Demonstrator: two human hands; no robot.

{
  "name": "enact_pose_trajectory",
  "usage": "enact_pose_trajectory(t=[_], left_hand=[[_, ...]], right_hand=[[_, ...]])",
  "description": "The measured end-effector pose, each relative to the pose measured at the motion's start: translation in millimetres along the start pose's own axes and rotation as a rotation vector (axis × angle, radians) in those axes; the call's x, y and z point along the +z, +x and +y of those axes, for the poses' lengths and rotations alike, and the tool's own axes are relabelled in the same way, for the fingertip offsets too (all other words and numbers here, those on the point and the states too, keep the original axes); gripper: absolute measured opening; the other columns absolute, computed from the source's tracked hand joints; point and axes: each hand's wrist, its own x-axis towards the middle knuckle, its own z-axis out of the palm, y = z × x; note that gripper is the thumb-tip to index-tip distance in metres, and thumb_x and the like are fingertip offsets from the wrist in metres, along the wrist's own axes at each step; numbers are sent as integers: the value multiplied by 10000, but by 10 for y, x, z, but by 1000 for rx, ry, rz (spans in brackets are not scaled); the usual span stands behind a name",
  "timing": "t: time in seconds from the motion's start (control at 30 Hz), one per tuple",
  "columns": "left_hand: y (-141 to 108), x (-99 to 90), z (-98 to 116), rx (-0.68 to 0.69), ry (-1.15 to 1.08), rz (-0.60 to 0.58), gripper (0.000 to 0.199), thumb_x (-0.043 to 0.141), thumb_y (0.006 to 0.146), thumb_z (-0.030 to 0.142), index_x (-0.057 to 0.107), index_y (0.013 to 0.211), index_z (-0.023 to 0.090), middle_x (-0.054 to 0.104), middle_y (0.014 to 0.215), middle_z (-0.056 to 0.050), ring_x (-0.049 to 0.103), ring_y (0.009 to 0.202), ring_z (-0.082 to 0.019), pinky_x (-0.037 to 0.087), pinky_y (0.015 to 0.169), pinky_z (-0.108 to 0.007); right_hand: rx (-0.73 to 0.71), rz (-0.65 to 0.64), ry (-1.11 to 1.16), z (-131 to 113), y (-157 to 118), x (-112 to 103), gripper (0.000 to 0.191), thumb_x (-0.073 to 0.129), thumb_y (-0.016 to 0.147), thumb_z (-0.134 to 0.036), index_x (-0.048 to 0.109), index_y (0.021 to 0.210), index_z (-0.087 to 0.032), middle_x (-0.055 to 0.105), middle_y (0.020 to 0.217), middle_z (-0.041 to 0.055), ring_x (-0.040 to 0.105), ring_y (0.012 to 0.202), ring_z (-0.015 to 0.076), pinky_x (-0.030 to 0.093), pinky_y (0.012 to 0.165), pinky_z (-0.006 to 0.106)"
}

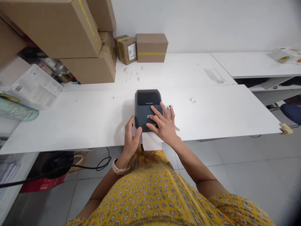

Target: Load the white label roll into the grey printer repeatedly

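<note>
A dark label printer (pixel 141 113) with a glossy black panel sits near the front edge of the white table. White label paper (pixel 151 142) sticks out from its front and hangs past the table edge. My right hand (pixel 166 127) lies over the printer's right half with its fingers spread, one fingertip near the small light button. At the printer's lower left corner is my left hand (pixel 131 137), thumb and fingers apart, the thumb by the front corner. Partly hidden behind my right hand, a small white roll or strip (pixel 169 107) lies at the printer's right side.
Cardboard boxes (pixel 87 69) are stacked at the left; two smaller boxes (pixel 151 47) stand against the wall. A green bottle (pixel 21 109) lies at far left. Paper scraps (pixel 192 100) dot the table (pixel 223 113). A black cable (pixel 94 168) runs below the edge.
</note>
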Motion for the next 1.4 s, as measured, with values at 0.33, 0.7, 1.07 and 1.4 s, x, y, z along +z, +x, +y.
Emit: enact_pose_trajectory(t=[0.33,0.7,1.07,1.4], left_hand=[[-8,76,-66,-76,-46,-24,669,442,976,592,319,1577,326,231,1704,-18,157,1589,-241,171,1307,-449],[395,16,262,104,-137,70,672,300,976,680,478,1495,293,330,1668,-7,249,1564,-241,316,1255,-406],[1098,196,-62,-66,-82,91,570,574,833,171,532,1402,179,579,1476,-131,553,1368,-253,416,1177,-422],[1101,185,-100,-163,12,44,780,615,707,98,456,1469,150,591,1449,-176,611,1275,-302,512,1051,-448]], right_hand=[[395,120,660,138,-570,340,628,281,1031,-588,208,1603,-337,217,1705,45,177,1585,271,261,1255,587],[316,168,552,221,-108,-6,624,146,1030,-603,232,1597,-358,346,1655,34,217,1573,272,237,1261,567],[184,263,372,511,1509,-204,704,166,1027,-652,12,1615,-297,210,1688,77,236,1560,297,293,1230,527],[35,334,301,698,1714,-190,599,368,1014,-563,401,1510,-229,490,1529,112,414,1463,289,346,1203,528]])
